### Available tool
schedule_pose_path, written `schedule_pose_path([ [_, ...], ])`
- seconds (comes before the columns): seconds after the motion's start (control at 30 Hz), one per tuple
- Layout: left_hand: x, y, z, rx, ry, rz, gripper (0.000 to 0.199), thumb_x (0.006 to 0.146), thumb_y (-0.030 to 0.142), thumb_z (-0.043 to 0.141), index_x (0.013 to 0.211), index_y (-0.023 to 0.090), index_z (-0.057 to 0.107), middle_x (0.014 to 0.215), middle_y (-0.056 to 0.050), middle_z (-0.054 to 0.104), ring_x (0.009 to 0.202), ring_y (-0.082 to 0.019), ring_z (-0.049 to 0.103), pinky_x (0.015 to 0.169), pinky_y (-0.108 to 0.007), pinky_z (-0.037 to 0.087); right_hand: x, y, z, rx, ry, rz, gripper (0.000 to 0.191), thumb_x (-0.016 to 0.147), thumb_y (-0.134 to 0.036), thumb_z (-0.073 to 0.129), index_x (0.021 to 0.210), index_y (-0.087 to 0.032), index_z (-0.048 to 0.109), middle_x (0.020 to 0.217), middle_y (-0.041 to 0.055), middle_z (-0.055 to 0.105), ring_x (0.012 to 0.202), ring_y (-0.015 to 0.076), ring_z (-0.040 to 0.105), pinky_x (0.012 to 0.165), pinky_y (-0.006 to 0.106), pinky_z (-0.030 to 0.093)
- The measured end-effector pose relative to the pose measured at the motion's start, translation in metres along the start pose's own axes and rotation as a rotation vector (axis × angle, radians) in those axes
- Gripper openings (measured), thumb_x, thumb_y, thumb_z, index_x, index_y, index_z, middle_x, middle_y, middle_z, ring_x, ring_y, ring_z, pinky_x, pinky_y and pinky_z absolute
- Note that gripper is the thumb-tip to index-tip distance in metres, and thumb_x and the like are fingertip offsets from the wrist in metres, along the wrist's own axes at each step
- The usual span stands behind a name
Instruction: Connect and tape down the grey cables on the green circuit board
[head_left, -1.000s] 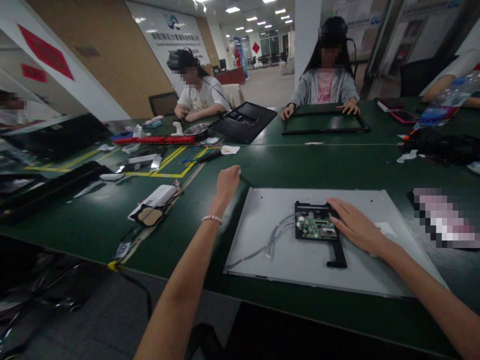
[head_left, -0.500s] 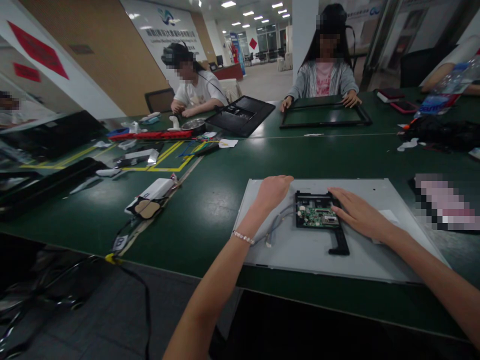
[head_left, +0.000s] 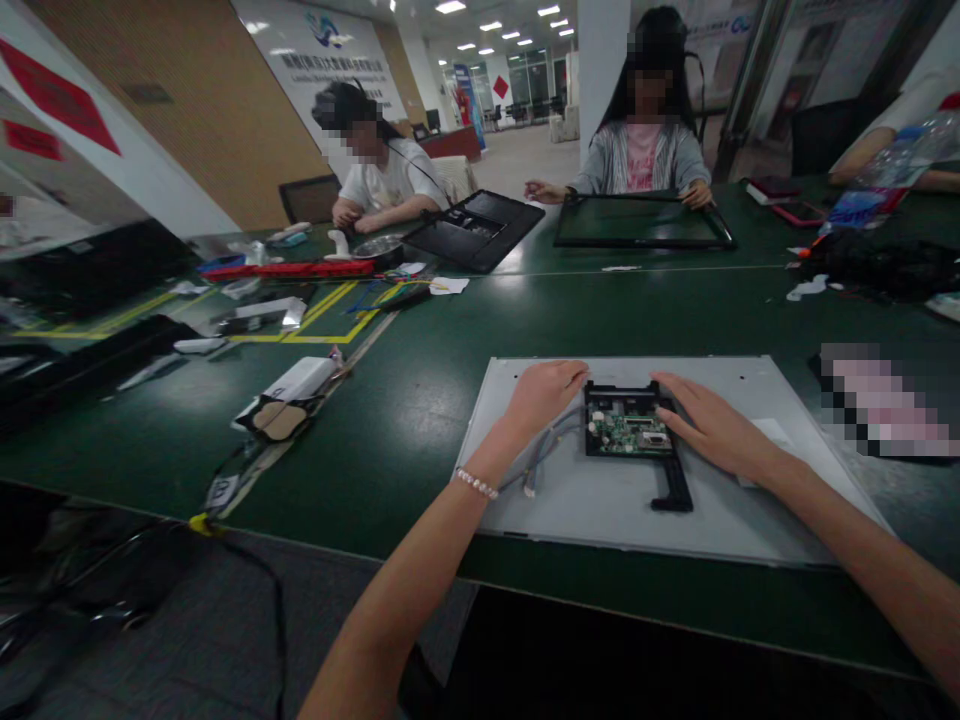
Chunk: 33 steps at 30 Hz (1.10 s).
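A black plastic bracket (head_left: 679, 490) carrying a green circuit board (head_left: 628, 430) lies on a large pale grey panel (head_left: 570, 525). My right hand (head_left: 712, 428) rests along the bracket's upper right side, fingers reaching its top corner and thumb on its right edge by the board. At the upper left corner, my left hand (head_left: 544, 395) is closed, its fingertips pressed together close to the bracket. Whatever is in those fingertips is hidden or too small to name. Grey cables (head_left: 541, 455) run from the board's left side, below my left hand, onto the panel.
A pixelated pink object (head_left: 885, 400) lies right of the panel. To the left sits a white battery-like pack (head_left: 289, 395) with a cable. Across the table, a person's hand (head_left: 696, 195) holds a black frame (head_left: 645, 243); a black cover (head_left: 476, 230) lies beside it.
My left hand has lowered and come nearer the bracket's upper left corner. My right hand stays on the bracket. The person opposite has lifted one hand off the black frame.
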<state>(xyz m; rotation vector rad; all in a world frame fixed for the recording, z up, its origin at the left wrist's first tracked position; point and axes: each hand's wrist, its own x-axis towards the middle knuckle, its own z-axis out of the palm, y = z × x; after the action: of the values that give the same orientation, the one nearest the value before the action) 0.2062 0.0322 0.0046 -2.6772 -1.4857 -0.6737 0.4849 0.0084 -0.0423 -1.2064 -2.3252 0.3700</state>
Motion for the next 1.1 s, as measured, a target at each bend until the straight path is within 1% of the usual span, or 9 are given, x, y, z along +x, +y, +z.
schedule_pose_path([
  [0.17,-0.005,0.022,0.004,-0.088,0.092,0.185,0.026,0.098,0.028,0.045,0.101,0.016,0.068,0.093,-0.006,0.073,0.081,-0.013,0.069,0.074,-0.025,0.053,0.004,-0.03,-0.005,0.054,0.224,-0.008,0.045,0.094,-0.039,0.047,0.135,-0.021,0.046,0.13,0.013,0.059,0.12,0.028,0.056,0.102,0.049,0.044],
  [0.33,-0.012,0.04,0.008,-0.131,0.071,0.35,0.027,0.1,0.027,0.041,0.108,0.016,0.064,0.1,-0.007,0.072,0.089,-0.012,0.068,0.08,-0.024,0.054,0.005,-0.055,-0.001,0.102,0.284,-0.115,0.028,0.091,-0.031,0.055,0.116,-0.021,0.059,0.11,0.0095,0.069,0.102,0.0252,0.065,0.09,0.043,0.052],
  [0.53,-0.015,0.043,0.009,-0.091,0.022,0.412,0.026,0.1,0.025,0.042,0.114,0.015,0.062,0.103,-0.008,0.071,0.092,-0.012,0.067,0.079,-0.025,0.055,0.003,-0.055,0.0,0.192,0.36,-0.049,0.01,0.088,-0.026,0.059,0.093,-0.021,0.066,0.086,0.0028,0.072,0.071,0.0177,0.067,0.071,0.032,0.054],
  [0.7,-0.015,0.043,0.003,0.021,0.058,0.449,0.024,0.1,0.023,0.041,0.106,0.015,0.063,0.1,-0.007,0.072,0.089,-0.012,0.068,0.075,-0.023,0.055,0.002,-0.058,-0.003,0.183,0.38,-0.087,0.008,0.088,-0.022,0.06,0.091,-0.021,0.067,0.083,0.0018,0.072,0.07,0.0157,0.067,0.069,0.03,0.053],
  [0.83,-0.013,0.036,-0.02,0.25,0.093,0.575,0.022,0.097,0.013,0.042,0.105,0.013,0.063,0.102,-0.008,0.071,0.088,-0.014,0.068,0.075,-0.025,0.055,0.001,-0.052,-0.007,0.112,0.449,-0.134,0.009,0.089,-0.019,0.059,0.09,-0.021,0.067,0.084,0.0026,0.071,0.075,0.017,0.067,0.074,0.031,0.053],
  [0.9,-0.011,0.028,-0.034,0.348,0.137,0.55,0.023,0.096,0.009,0.042,0.105,0.012,0.063,0.104,-0.009,0.071,0.091,-0.015,0.067,0.077,-0.027,0.055,0.0,-0.043,-0.01,0.049,0.478,-0.144,0.011,0.089,-0.019,0.058,0.092,-0.021,0.068,0.088,0.0039,0.072,0.082,0.0186,0.068,0.079,0.033,0.053],
  [0.97,-0.009,0.018,-0.044,0.408,0.159,0.444,0.023,0.094,0.008,0.043,0.106,0.011,0.062,0.107,-0.011,0.07,0.095,-0.017,0.067,0.078,-0.028,0.054,-0.001,-0.033,-0.012,-0.012,0.49,-0.134,0.012,0.09,-0.019,0.057,0.094,-0.021,0.068,0.093,0.0052,0.073,0.089,0.0203,0.068,0.085,0.036,0.053],
  [1.03,-0.008,0.01,-0.047,0.434,0.072,0.313,0.022,0.092,0.008,0.045,0.102,0.012,0.064,0.103,-0.011,0.071,0.091,-0.017,0.067,0.072,-0.028,0.053,-0.001,-0.023,-0.012,-0.054,0.491,-0.111,0.013,0.09,-0.02,0.056,0.096,-0.02,0.069,0.097,0.0062,0.073,0.092,0.0212,0.068,0.088,0.038,0.052],
  [1.1,-0.006,0.005,-0.044,0.43,-0.096,0.206,0.021,0.089,0.007,0.046,0.092,0.013,0.066,0.091,-0.009,0.071,0.08,-0.017,0.068,0.065,-0.027,0.049,-0.001,-0.015,-0.011,-0.078,0.478,-0.089,0.014,0.09,-0.022,0.056,0.095,-0.02,0.069,0.098,0.0067,0.073,0.093,0.0217,0.068,0.089,0.039,0.052],
])
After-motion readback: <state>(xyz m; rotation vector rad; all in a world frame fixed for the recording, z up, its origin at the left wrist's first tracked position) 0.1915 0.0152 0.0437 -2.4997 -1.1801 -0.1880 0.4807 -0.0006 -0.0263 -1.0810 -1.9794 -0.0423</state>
